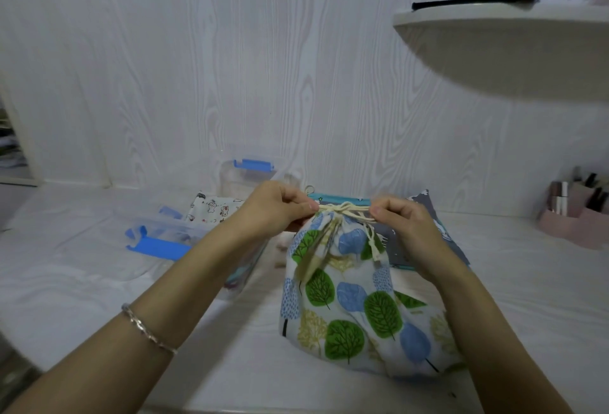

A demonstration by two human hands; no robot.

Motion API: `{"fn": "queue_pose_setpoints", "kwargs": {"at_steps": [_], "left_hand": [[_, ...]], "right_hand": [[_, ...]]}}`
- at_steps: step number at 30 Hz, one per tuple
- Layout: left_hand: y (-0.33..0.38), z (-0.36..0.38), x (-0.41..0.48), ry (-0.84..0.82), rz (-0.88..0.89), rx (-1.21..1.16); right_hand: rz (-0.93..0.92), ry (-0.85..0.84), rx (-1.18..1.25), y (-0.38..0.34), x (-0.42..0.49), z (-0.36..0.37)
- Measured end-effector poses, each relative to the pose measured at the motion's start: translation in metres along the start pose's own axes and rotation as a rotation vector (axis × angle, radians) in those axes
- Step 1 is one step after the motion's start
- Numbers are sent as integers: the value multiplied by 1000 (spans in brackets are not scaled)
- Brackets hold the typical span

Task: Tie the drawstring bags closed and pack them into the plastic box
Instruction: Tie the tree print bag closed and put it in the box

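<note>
**Knot mid-pull on the tree-print bag**

Left grip (276, 206) and right grip (406, 227) each pinch an end of the cream drawstring (344, 207), pulling it sideways over the gathered mouth of the tree-print bag (349, 301). The bag stands on the surface (527, 285) just in front of the person. An uneven pull would likely tip the bag or leave the knot slack, so the mouth could reopen when lifted. The plastic box (232, 183) sits just behind the left grip, near enough to be knocked.
</note>
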State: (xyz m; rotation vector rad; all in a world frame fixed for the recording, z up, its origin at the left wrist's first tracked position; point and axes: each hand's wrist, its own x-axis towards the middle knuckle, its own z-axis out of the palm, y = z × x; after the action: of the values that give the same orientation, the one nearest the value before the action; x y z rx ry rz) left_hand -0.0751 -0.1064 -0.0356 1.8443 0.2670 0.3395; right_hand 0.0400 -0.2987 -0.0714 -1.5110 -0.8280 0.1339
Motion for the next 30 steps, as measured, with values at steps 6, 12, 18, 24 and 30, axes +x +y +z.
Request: {"fn": "queue_pose_setpoints", "kwargs": {"at_steps": [6, 12, 18, 24, 30], "left_hand": [[-5, 10, -2, 1, -89, -284], [1, 13, -2, 13, 10, -191], [9, 18, 3, -77, -78, -384], [4, 18, 8, -267, -262, -751], [-6, 27, 9, -274, -273, -932]], "right_hand": [[83, 13, 301, 1, 3, 2], [183, 40, 590, 3, 12, 12], [203, -2, 688, -4, 17, 17], [341, -148, 905, -1, 15, 13], [353, -199, 1036, 1, 10, 10]]}}
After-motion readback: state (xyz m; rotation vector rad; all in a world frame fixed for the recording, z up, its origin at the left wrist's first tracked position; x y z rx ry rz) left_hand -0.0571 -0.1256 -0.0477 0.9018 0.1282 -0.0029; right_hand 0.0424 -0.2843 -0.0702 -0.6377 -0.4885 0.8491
